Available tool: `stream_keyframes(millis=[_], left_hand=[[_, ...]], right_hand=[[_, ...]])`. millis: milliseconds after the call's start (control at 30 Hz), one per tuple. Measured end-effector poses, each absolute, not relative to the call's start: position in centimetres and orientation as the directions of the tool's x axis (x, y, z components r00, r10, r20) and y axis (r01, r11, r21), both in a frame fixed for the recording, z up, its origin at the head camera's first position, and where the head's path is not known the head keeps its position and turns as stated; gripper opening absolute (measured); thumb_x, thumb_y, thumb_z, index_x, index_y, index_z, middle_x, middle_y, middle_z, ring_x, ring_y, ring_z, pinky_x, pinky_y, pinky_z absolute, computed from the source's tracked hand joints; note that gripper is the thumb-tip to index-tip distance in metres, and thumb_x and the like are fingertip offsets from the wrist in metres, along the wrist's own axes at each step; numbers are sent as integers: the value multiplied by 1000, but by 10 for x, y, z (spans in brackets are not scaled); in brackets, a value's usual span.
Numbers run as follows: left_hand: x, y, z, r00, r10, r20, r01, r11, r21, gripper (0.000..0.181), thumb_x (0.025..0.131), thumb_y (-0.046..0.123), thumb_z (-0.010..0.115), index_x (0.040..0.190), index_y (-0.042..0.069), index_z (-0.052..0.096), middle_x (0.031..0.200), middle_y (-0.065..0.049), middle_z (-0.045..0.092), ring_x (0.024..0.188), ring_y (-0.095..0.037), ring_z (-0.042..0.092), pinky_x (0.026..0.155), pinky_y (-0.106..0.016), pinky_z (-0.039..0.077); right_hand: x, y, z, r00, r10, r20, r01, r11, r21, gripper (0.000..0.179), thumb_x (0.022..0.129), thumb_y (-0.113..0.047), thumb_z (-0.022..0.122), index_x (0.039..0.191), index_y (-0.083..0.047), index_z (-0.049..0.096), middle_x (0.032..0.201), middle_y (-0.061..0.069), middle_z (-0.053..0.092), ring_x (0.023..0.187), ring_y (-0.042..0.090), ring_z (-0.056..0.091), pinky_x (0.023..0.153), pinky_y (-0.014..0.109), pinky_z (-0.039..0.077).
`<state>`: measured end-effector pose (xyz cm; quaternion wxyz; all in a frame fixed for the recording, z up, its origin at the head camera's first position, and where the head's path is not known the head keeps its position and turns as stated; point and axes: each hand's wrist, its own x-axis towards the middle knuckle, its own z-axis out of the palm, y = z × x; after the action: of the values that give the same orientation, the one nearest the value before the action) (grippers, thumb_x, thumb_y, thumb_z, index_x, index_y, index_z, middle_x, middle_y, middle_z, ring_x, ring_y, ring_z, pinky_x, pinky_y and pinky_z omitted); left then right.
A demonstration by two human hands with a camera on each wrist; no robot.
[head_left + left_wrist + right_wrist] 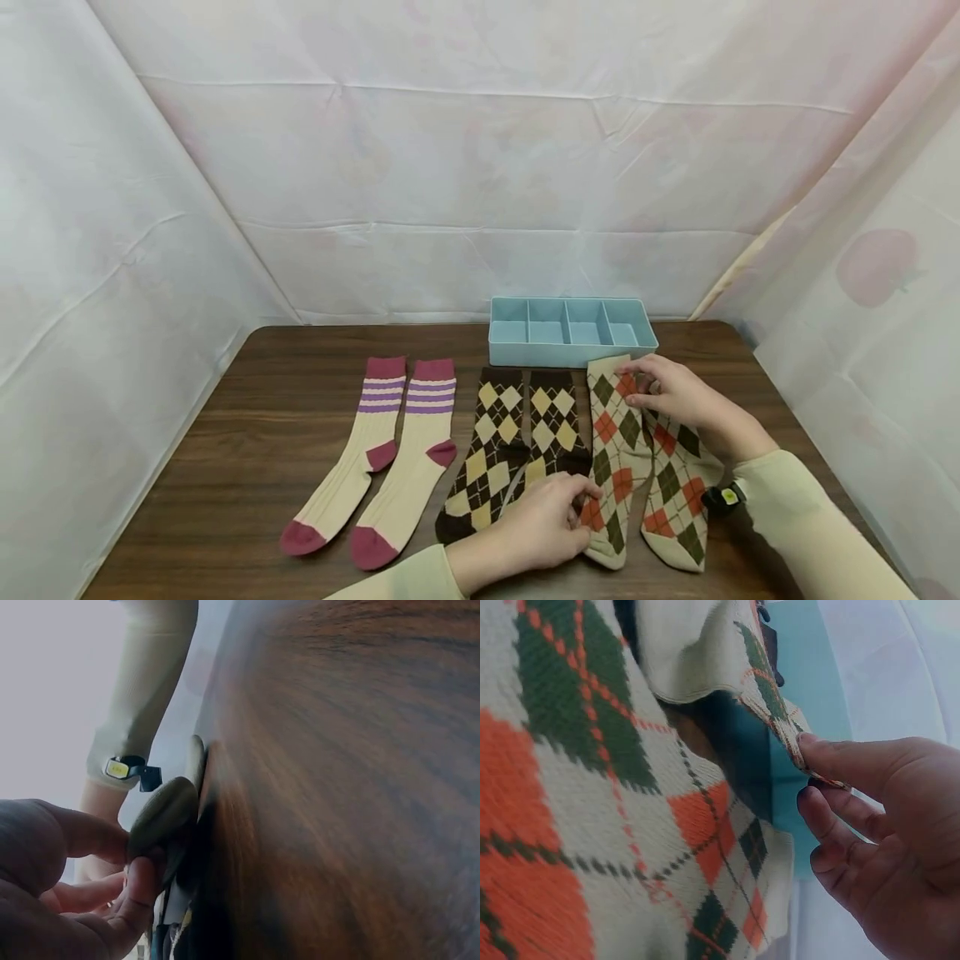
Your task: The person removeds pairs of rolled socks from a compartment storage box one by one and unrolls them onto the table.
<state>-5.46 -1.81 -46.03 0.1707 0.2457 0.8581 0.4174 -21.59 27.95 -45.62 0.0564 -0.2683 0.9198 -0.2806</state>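
Note:
Two beige argyle socks with orange and green diamonds lie side by side at the right of the table, a left one (609,433) and a right one (678,492). My left hand (543,521) pinches the left one near its toe, and the left wrist view shows the toe fabric (165,814) raised between thumb and fingers. At the cuff end, my right hand (678,396) pinches a lifted edge of beige argyle fabric (769,682) between thumb and fingertips. Which sock of the pair that edge belongs to I cannot tell.
Two brown argyle socks (498,417) lie left of the beige pair, partly behind my left hand. Further left are two cream socks (408,467) with maroon cuffs and purple stripes. A blue four-slot organizer box (540,354) stands at the table's (247,433) back edge.

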Motion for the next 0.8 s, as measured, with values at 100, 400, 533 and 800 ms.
stream_keyframes(millis=[100, 400, 533, 800], left_hand=[[-54, -17, -462, -812, 574, -106, 299, 565, 769, 53, 86, 2, 83, 136, 15, 72, 99, 13, 57, 69, 5, 53, 64, -17, 48], [-48, -8, -468, -800, 587, -123, 372, 646, 667, 61, 87, 13, 92, 142, 18, 67, 117, 7, 54, 72, 7, 51, 68, -15, 48], [-47, -4, -470, -787, 608, -103, 427, 659, 619, 63, 87, 18, 93, 144, 15, 66, 122, 3, 55, 78, 6, 49, 75, -14, 48], [-47, 0, -471, -767, 633, -105, 465, 661, 589, 61, 89, 24, 92, 143, 14, 68, 116, 4, 55, 91, 2, 49, 81, -16, 49]], right_hand=[[-217, 279, -463, -843, -535, 48, -471, 694, -544, 50, 100, -19, 82, 145, -5, 66, 131, 13, 65, 93, 16, 63, 71, 35, 52], [-219, 285, -478, -830, -555, 52, -493, 688, -532, 47, 99, -15, 83, 141, -4, 68, 111, 4, 64, 82, 8, 54, 65, 32, 47], [-219, 288, -480, -834, -549, 43, -483, 692, -537, 45, 98, -14, 84, 140, -4, 69, 106, 3, 64, 81, 9, 56, 66, 32, 48], [-222, 290, -479, -820, -573, 12, -477, 671, -568, 45, 99, -12, 83, 140, -5, 69, 107, 3, 64, 85, 11, 60, 70, 33, 51]])
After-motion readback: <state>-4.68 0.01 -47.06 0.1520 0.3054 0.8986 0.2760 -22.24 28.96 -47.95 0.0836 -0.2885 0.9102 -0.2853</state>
